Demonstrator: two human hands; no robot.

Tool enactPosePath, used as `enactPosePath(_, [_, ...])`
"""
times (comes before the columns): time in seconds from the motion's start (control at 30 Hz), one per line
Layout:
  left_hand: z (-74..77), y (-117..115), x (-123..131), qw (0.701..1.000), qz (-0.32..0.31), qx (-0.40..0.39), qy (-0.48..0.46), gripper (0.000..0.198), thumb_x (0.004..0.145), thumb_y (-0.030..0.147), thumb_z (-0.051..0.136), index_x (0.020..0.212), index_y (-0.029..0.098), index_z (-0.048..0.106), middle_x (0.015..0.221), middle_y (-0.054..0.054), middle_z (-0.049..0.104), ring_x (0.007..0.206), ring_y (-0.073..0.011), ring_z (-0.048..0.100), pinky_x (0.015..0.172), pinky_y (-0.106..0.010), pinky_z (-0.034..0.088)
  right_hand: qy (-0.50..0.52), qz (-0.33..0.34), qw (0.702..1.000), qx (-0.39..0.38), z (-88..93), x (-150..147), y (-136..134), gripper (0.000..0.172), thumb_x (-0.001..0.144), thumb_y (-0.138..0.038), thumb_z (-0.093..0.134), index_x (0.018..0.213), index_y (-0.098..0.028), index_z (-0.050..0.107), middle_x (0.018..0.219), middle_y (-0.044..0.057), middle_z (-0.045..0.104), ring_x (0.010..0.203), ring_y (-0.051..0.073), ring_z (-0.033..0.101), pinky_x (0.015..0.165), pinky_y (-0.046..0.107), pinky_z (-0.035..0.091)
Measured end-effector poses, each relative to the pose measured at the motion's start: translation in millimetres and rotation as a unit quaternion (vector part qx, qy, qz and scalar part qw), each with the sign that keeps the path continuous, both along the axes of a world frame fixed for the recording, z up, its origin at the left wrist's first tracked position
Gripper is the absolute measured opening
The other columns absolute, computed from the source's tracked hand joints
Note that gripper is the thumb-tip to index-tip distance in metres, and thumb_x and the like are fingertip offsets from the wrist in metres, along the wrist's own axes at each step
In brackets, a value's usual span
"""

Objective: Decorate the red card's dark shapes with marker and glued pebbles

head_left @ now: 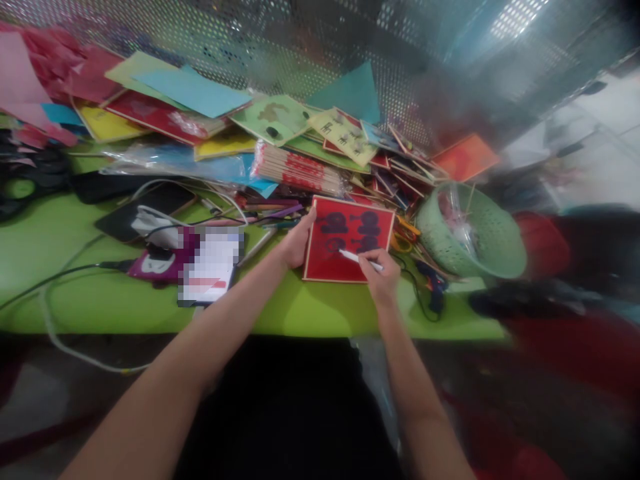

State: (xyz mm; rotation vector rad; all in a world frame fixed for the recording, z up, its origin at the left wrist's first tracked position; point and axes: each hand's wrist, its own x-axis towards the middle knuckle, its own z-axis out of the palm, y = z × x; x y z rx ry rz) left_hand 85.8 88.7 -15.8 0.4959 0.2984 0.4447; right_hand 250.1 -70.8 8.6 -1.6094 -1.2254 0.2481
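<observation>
My left hand (300, 239) grips the left edge of a red card (325, 267) framed with thin wooden sticks, holding it tilted up above the green table. Dark rounded drawings in two columns cover the card's upper and middle parts. Between the fingers of my right hand (383, 272) is a white marker (363, 260). Its tip meets the card, or hovers just over it, at the lower left drawing; which of the two I cannot tell.
On the green table (290, 313) lie a phone (213, 263), a purple power strip (160, 260) with cables and a glue gun (434, 290). A green basket (495, 240) stands right. Behind are bundled sticks (295, 167), coloured cards (273, 119) and a perforated metal panel (280, 40).
</observation>
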Motion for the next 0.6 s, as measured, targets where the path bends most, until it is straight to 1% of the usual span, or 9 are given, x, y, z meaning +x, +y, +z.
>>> enactPosePath(0.2, [2.4, -1.2, -0.8, 1.000, 0.007, -0.011, 0.001, 0.073, 0.106, 0.070, 0.036, 0.148, 0.017, 0.063, 0.129, -0.017, 0.078, 0.124, -0.0366, 0.074, 0.116, -0.057, 0.052, 0.000, 0.003, 1.000, 0.001, 1.2, -1.9, 0.6, 0.014, 0.087, -0.035, 0.072, 0.082, -0.023, 0.076, 0.074, -0.001, 0.074, 0.063, 0.015, 0.062, 0.059, 0.027, 0.048])
enactPosePath(0.4, [-0.7, -1.0, -0.6, 0.999, 0.013, -0.034, -0.009, 0.074, 0.105, 0.070, 0.038, 0.150, 0.017, 0.063, 0.131, -0.019, 0.077, 0.122, -0.0373, 0.074, 0.113, -0.056, 0.054, -0.005, 0.007, 1.000, -0.012, -0.6, -0.5, 0.4, 0.015, 0.088, -0.036, 0.071, 0.084, -0.023, 0.076, 0.073, 0.000, 0.073, 0.063, 0.015, 0.061, 0.060, 0.028, 0.048])
enactPosePath(0.6, [-1.7, -0.4, -0.7, 0.999, 0.010, -0.030, -0.009, 0.074, 0.105, 0.070, 0.041, 0.148, 0.016, 0.064, 0.128, -0.019, 0.078, 0.119, -0.0368, 0.075, 0.113, -0.055, 0.054, -0.002, -0.011, 1.000, -0.011, -1.6, 0.7, 0.9, 0.014, 0.086, -0.035, 0.071, 0.079, -0.023, 0.075, 0.070, -0.001, 0.072, 0.063, 0.016, 0.061, 0.060, 0.028, 0.047])
